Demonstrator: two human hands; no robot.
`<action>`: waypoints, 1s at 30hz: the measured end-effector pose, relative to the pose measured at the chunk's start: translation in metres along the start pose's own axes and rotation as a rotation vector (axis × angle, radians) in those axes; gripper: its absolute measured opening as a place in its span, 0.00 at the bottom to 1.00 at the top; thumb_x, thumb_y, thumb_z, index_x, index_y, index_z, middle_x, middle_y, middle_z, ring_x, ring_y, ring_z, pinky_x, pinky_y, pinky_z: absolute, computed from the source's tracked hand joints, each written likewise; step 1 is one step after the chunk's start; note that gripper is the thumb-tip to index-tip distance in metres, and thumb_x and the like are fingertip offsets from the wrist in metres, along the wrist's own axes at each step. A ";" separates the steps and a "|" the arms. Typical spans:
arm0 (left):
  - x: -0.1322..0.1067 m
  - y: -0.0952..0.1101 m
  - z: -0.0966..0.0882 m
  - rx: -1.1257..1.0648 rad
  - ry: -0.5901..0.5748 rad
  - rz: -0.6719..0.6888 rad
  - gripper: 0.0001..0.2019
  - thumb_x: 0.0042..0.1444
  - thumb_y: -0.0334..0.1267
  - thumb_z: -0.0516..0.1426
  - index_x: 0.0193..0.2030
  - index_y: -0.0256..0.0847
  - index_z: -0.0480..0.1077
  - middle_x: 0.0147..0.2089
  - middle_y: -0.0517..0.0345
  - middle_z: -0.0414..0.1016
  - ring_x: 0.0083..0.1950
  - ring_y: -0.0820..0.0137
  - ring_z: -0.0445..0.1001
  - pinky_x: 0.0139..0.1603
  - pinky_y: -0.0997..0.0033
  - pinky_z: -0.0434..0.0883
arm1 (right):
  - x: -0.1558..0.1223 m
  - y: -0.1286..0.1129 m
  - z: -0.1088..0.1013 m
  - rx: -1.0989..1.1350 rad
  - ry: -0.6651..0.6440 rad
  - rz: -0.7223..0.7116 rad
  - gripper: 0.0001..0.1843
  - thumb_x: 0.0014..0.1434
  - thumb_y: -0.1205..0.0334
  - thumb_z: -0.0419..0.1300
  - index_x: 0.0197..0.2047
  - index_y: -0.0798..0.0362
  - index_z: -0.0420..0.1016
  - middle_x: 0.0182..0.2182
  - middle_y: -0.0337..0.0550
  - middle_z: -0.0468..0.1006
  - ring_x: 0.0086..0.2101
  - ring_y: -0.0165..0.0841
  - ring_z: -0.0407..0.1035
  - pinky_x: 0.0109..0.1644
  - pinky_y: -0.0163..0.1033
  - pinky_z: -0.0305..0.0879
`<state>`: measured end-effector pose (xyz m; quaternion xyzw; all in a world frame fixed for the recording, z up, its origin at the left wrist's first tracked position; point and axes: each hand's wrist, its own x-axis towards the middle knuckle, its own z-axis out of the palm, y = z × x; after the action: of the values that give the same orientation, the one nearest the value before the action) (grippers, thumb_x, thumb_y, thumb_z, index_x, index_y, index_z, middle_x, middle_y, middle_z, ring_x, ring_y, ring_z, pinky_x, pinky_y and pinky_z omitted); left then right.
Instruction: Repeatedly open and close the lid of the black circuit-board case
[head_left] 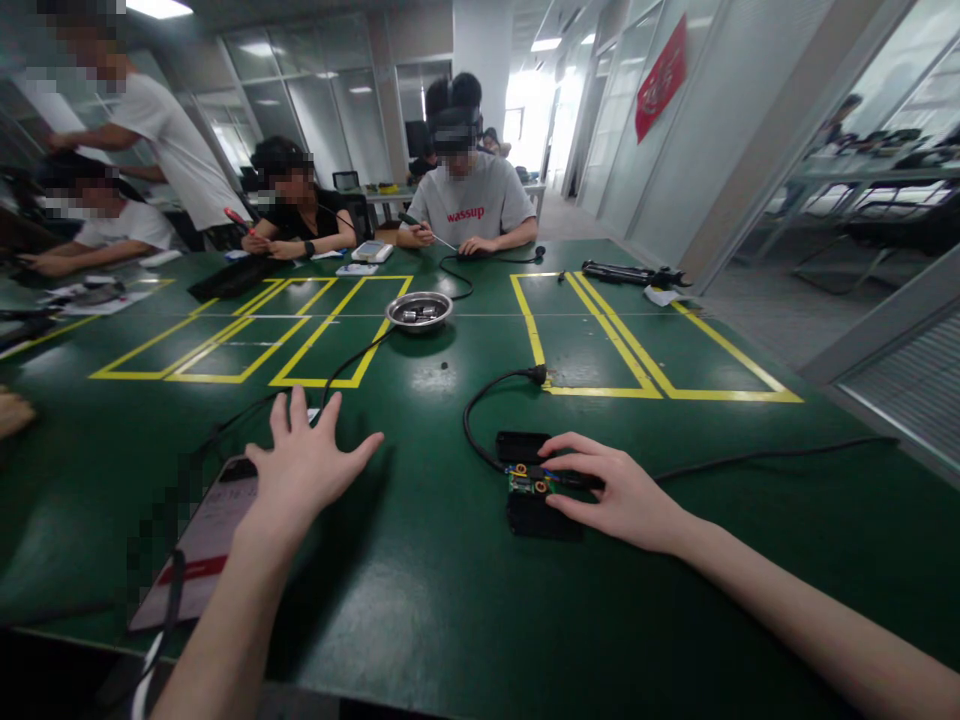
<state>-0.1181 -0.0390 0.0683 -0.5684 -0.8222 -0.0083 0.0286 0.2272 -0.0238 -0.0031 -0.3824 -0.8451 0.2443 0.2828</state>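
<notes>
My left hand (304, 465) reaches over the table with its fingers spread, holding nothing. Under and beside that arm lies a phone or tablet (196, 545) with a lit screen, partly hidden by the forearm. My right hand (611, 490) has its thumb and fingers closed around the right end of a small green circuit board (519, 482) with copper coils. Around the board are two black plastic case halves, an upper one (517, 441) and a lower one (536, 518). A black power cord (472, 410) with a plug (538, 374) curves away from the board's left end.
A metal bowl (419, 313) with small metal parts stands mid-table on the green tabletop (420, 560). Yellow tape (600, 391) marks rectangles. Another cable (780, 455) runs right. Black tools (634, 274) lie at the far right. Across the table a person (476, 200) works with a screwdriver; others sit left.
</notes>
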 end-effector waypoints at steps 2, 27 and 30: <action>-0.006 0.000 0.000 0.011 0.040 0.014 0.41 0.63 0.65 0.49 0.75 0.41 0.59 0.81 0.35 0.40 0.79 0.34 0.40 0.65 0.20 0.58 | 0.000 -0.001 0.000 -0.003 0.000 -0.001 0.10 0.60 0.58 0.67 0.45 0.49 0.83 0.51 0.49 0.80 0.41 0.39 0.79 0.41 0.43 0.80; -0.020 0.001 0.001 0.021 -0.012 -0.029 0.40 0.64 0.64 0.48 0.77 0.43 0.56 0.82 0.39 0.36 0.81 0.37 0.36 0.67 0.22 0.58 | 0.000 0.000 -0.002 -0.024 -0.004 -0.014 0.11 0.61 0.58 0.66 0.46 0.50 0.83 0.52 0.50 0.80 0.44 0.41 0.79 0.42 0.43 0.80; -0.020 0.002 0.000 0.033 -0.021 -0.038 0.40 0.64 0.64 0.49 0.77 0.44 0.55 0.82 0.39 0.36 0.81 0.38 0.34 0.67 0.22 0.56 | 0.000 -0.001 -0.002 -0.030 -0.002 -0.019 0.10 0.61 0.59 0.65 0.45 0.51 0.82 0.51 0.49 0.80 0.43 0.40 0.79 0.43 0.42 0.80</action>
<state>-0.1090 -0.0568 0.0669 -0.5523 -0.8331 0.0108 0.0292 0.2279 -0.0237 -0.0013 -0.3784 -0.8525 0.2295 0.2783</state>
